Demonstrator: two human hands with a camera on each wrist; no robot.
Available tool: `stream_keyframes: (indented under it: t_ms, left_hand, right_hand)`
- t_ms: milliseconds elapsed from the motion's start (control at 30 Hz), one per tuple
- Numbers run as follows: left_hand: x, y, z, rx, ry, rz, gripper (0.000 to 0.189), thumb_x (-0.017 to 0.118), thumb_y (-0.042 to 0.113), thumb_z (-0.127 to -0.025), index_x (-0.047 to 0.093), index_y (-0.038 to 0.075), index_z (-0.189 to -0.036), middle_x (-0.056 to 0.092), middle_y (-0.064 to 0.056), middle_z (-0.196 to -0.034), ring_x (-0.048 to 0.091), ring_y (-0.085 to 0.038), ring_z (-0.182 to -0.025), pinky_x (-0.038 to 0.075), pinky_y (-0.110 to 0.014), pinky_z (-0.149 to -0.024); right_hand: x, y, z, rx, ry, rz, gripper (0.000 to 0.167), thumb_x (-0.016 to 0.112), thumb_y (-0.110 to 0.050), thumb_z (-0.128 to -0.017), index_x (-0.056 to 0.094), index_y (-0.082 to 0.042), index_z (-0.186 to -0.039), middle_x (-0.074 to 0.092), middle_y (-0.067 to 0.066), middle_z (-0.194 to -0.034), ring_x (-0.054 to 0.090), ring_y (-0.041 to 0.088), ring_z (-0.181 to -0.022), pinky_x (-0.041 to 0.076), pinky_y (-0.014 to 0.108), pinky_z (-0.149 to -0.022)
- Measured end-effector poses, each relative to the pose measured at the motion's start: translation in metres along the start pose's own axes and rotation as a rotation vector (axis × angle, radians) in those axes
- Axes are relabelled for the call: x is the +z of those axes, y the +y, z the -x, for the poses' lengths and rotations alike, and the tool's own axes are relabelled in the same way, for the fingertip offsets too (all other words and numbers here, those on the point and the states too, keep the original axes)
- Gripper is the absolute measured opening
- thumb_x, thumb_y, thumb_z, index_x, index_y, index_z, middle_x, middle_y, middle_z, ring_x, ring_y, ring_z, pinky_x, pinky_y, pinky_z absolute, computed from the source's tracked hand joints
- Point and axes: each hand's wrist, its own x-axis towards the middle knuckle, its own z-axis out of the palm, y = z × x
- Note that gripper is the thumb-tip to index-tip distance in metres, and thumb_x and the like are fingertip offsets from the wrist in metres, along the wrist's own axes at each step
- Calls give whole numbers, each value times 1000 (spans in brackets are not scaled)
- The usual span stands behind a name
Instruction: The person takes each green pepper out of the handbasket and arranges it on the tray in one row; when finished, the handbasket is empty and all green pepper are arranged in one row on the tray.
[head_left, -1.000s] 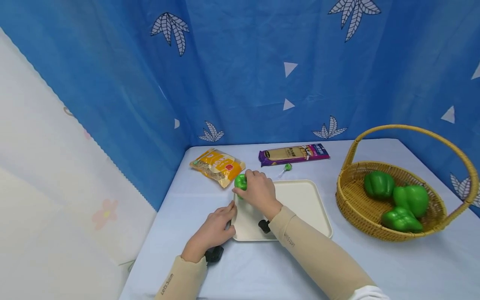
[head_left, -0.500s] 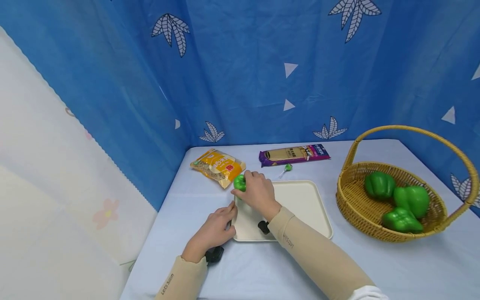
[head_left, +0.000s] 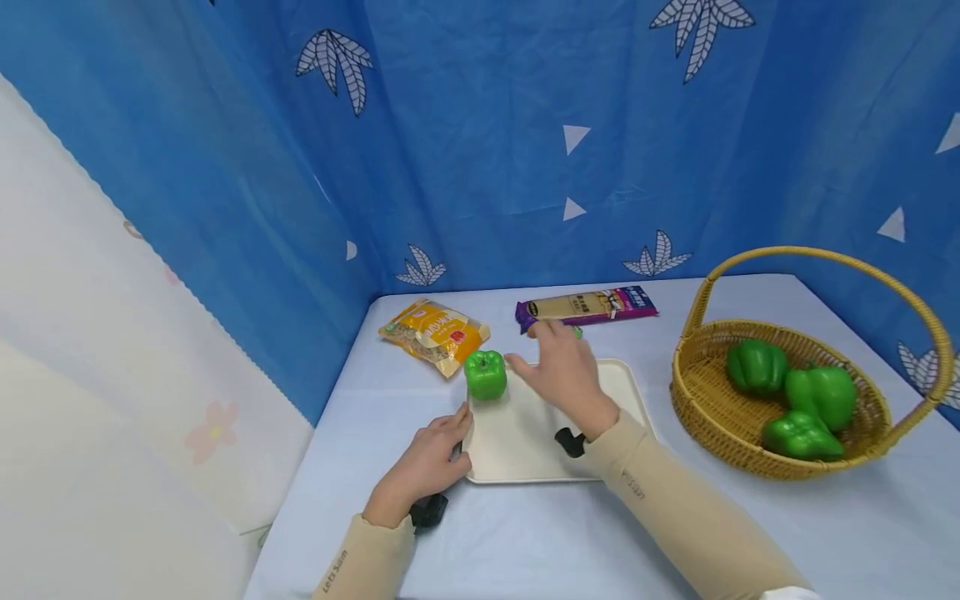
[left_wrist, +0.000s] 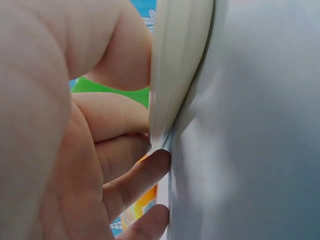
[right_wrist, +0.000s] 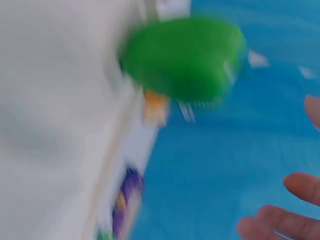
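Note:
A green bell pepper point(head_left: 486, 375) stands upright on the far left corner of a cream tray point(head_left: 525, 454). In the right wrist view the same bell pepper point(right_wrist: 185, 57) is blurred, apart from the fingers. My right hand point(head_left: 561, 367) hovers over the tray's far part, fingers spread and holding nothing. It overlaps a small green-headed lollipop point(head_left: 577, 332), mostly hidden behind it. At the tray's left edge rests my left hand point(head_left: 431, 454), thumb and first fingers against the rim. The left wrist view shows the other fingertips point(left_wrist: 159, 165) low beside the rim, at the tablecloth.
On the right a wicker basket point(head_left: 693, 417) with a tall handle holds several green bell peppers point(head_left: 821, 396). An orange snack bag point(head_left: 435, 333) lies at the back left. Behind the tray is a long purple packet point(head_left: 600, 307). A blue curtain point(head_left: 480, 167) closes off the back.
My right hand has let go of the bell pepper, leaving it on the tray's corner, and moved right with its fingers opened. The left hand has kept its place.

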Motion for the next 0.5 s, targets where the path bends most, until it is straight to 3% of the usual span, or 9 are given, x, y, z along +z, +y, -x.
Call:
stream_keyframes:
  t_ms: [167, 267, 367, 500]
  left_hand:
    - [0, 2, -2, -8, 12, -7, 67, 56, 19, -92, 42, 3, -156, 31, -11, -167, 40, -34, -148, 36, -59, -114]
    - [3, 1, -2, -12, 6, -24, 67, 54, 20, -93, 41, 4, -157, 30, -11, -168, 39, -34, -149, 36, -58, -115]
    - [5, 1, -1, -23, 10, -28, 67, 55, 19, -93, 41, 3, -156, 30, -12, -168, 39, -34, -149, 36, -58, -115]
    - [6, 3, -1, -31, 22, -7, 66, 56, 18, -94, 42, 4, -156, 31, -12, -167, 40, -33, -148, 35, -58, -116]
  right_hand:
    - [-60, 65, 3, -32, 247, 38, 44, 75, -40, -91, 67, 0, -108, 68, 20, -108, 63, 38, -91, 53, 52, -73]
    - [-88, 105, 10, -17, 341, 92, 38, 76, -33, -90, 67, 2, -102, 68, 24, -99, 61, 40, -80, 51, 53, -63]
    - [-107, 140, 18, 22, 364, 165, 34, 74, -30, -90, 68, 2, -97, 66, 26, -92, 59, 41, -75, 49, 55, -57]
    - [-121, 180, 27, 90, 351, 260, 35, 68, -29, -93, 67, 5, -99, 65, 31, -94, 58, 48, -78, 47, 65, -63]
